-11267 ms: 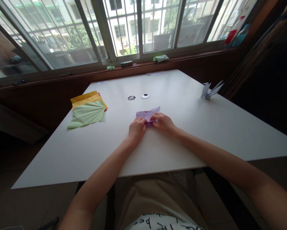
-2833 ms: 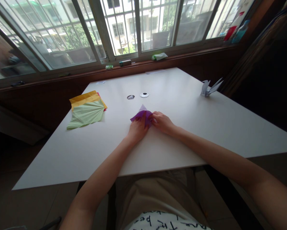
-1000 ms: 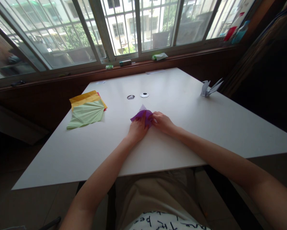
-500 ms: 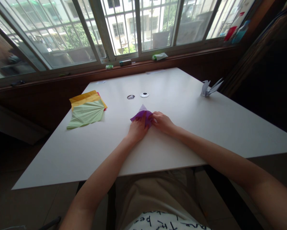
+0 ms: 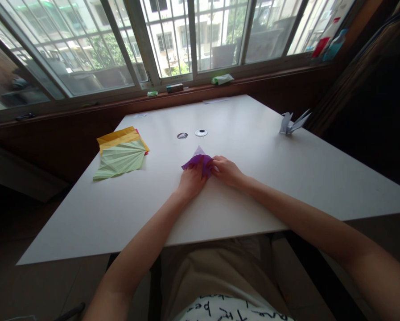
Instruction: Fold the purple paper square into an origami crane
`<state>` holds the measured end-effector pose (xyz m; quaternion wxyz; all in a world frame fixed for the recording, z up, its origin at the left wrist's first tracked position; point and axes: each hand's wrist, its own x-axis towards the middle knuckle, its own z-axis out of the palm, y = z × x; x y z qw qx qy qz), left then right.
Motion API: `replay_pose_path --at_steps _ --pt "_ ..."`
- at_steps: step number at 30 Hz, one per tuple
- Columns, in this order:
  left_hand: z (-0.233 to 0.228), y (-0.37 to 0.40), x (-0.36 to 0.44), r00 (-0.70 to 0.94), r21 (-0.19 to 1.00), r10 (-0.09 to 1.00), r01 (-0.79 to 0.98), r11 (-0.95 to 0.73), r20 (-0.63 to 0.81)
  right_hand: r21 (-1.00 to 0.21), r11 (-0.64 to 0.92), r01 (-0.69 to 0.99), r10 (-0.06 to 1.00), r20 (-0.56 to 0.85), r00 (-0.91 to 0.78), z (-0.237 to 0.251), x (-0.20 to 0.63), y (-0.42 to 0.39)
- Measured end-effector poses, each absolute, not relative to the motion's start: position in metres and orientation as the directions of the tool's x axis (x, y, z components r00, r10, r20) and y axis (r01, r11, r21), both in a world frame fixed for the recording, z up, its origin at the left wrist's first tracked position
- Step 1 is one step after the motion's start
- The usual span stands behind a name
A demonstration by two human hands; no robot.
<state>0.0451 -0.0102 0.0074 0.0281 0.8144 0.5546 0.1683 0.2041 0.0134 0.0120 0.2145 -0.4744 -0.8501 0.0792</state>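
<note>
Both my hands pinch a folded purple paper on a white table

My left hand (image 5: pixel 190 180) and right hand (image 5: pixel 227 171) close their fingertips on the purple origami paper (image 5: pixel 200 159), which lies mid-table with a flap raised; farther out on the white table (image 5: pixel 263 187) sit a green pleated sheet (image 5: pixel 120 159) over yellow paper (image 5: pixel 117 135), two round hole caps (image 5: pixel 192 133) and a pale paper crane (image 5: pixel 291 123), under a wide barred window (image 5: pixel 173 40) with a wooden sill

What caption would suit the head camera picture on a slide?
Both hands, left hand and right hand, press a folded purple paper on a white table.
</note>
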Motion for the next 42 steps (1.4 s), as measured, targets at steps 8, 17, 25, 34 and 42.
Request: replay_pose_path --at_steps 8,17,25,34,42 --pt "0.0067 -0.0096 0.0445 0.334 0.232 0.908 0.890 -0.392 0.255 -0.342 0.538 0.770 0.841 0.284 -0.461 0.0125 0.2044 0.0130" --pt "0.0081 -0.0110 0.0449 0.332 0.237 0.908 0.889 -0.392 0.255 -0.333 0.550 0.765 0.832 0.293 -0.471 0.0112 0.2049 0.0140" --pt "0.0068 -0.0100 0.0442 0.332 0.237 0.906 0.888 -0.394 0.263 -0.339 0.550 0.763 0.833 0.284 -0.474 0.0130 0.2048 0.0128" --pt "0.0071 -0.0096 0.0451 0.327 0.235 0.913 0.893 -0.383 0.244 -0.317 0.540 0.780 0.839 0.280 -0.467 0.0123 0.2044 0.0133" --pt "0.0070 -0.0092 0.0450 0.324 0.234 0.916 0.896 -0.377 0.236 -0.329 0.518 0.790 0.850 0.296 -0.435 0.0125 0.2040 0.0122"
